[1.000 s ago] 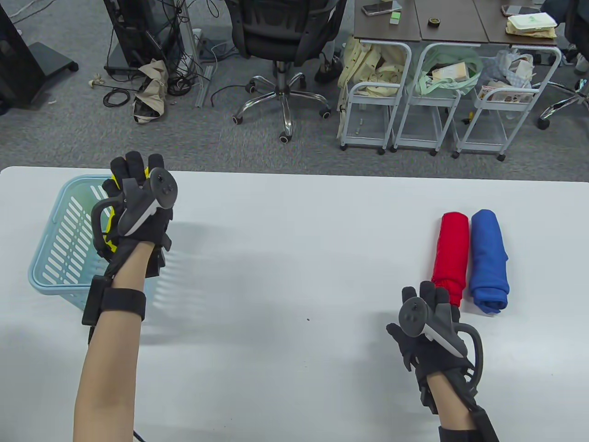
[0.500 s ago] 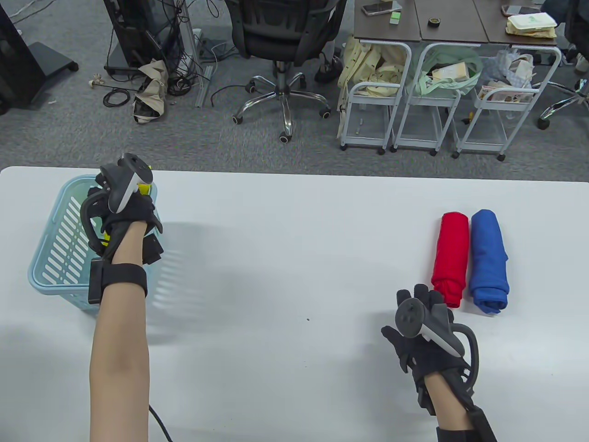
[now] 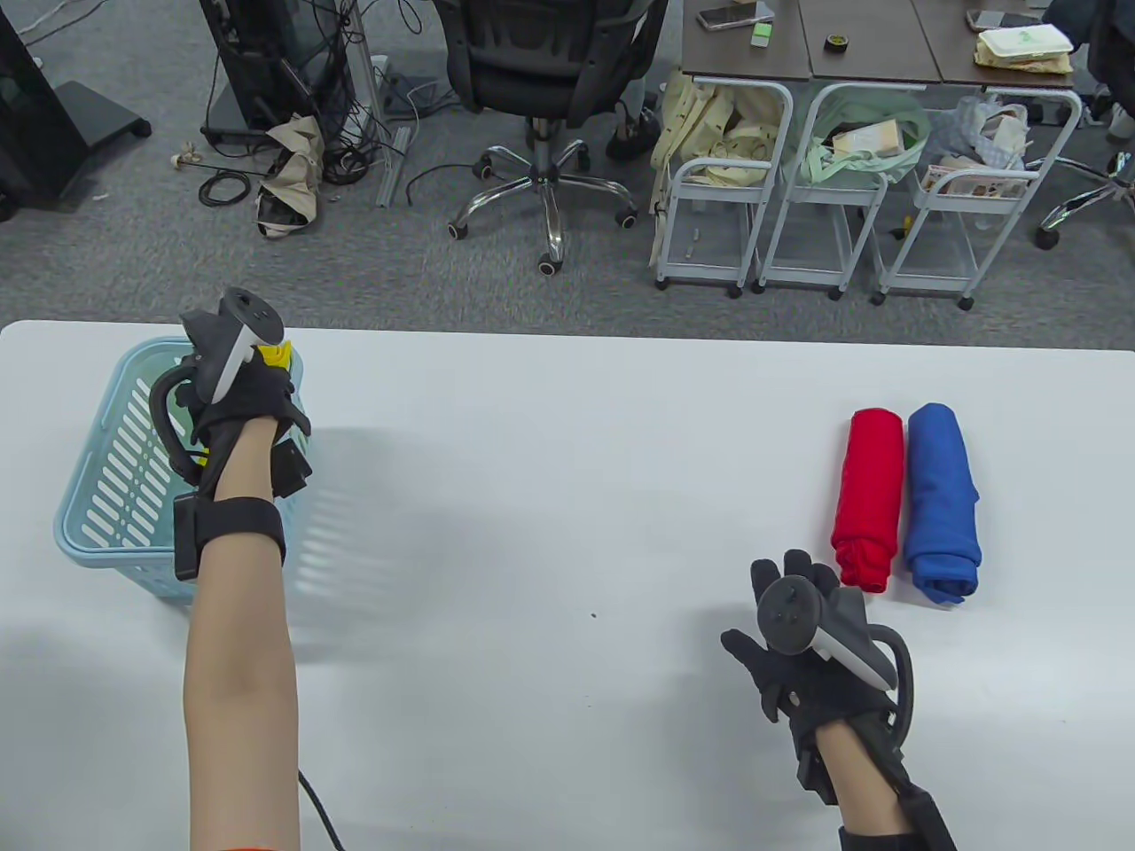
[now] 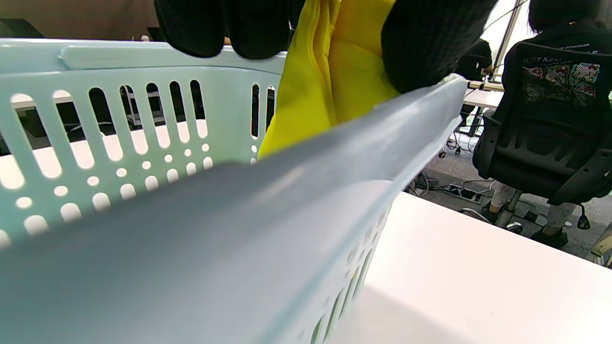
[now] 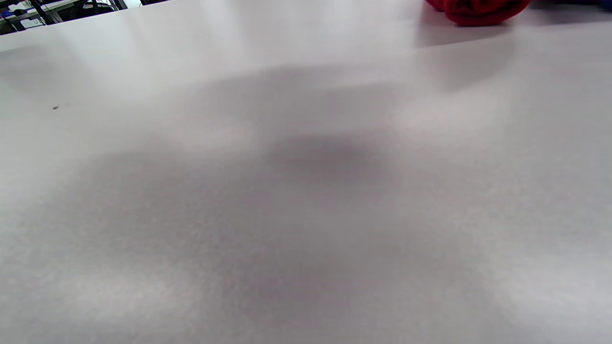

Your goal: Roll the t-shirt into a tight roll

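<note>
Yellow fabric, the t-shirt (image 4: 330,81), is pinched between the fingers (image 4: 425,43) of the left hand (image 3: 244,403) at the upper rim of the basket (image 3: 106,443). In the left wrist view the cloth hangs from the gloved fingertips down into the basket, behind its near wall. In the table view only a small patch of yellow shows beside the tracker on that hand, at the far right corner of the basket.

Pale blue plastic forms the basket, which has slotted walls and stands on the left side of the white tabletop (image 3: 567,461).

Right hand (image 3: 802,656): it sits low over the near right part of the tabletop, fingers extended and slightly spread, holding nothing. Whether the palm touches the surface cannot be told. The right wrist view shows bare tabletop with a shadow and the end of the red roll (image 5: 478,9) at its top edge.

Two finished rolls lie side by side on the right of the tabletop, touching along their length: the red roll on the left and a blue roll (image 3: 942,501) on the right. The right hand's fingertips are just beside the near end of the red roll, not touching it.

An office chair (image 3: 550,80) and wire carts (image 3: 842,186) stand on the carpet beyond the tabletop.
</note>
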Action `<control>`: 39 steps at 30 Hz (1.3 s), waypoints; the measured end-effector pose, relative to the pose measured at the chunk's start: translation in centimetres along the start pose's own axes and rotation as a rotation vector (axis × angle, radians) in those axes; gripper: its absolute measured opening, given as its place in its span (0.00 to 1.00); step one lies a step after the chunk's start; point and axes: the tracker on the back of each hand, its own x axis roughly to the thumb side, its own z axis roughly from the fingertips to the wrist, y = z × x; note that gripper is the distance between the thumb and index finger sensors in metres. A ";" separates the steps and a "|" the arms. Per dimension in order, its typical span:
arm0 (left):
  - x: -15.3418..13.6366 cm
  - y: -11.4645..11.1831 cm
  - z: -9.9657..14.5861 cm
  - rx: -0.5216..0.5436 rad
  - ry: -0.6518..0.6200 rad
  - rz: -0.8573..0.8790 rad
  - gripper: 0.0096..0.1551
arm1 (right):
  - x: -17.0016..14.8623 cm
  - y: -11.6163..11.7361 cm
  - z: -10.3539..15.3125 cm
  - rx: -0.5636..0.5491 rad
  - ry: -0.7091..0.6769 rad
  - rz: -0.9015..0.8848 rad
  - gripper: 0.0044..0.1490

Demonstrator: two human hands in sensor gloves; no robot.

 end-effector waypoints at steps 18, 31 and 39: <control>0.4 2.8 4.6 0.316 -0.007 -0.018 0.29 | 0.1 -0.2 0.1 -0.012 -0.022 -0.015 0.55; 4.7 7.3 18.1 0.678 -0.245 -0.173 0.29 | -0.7 -0.3 0.3 -0.026 -0.008 -0.040 0.51; 7.2 7.1 25.8 0.739 -0.426 -0.158 0.29 | -1.2 -0.6 0.4 -0.035 -0.008 -0.077 0.52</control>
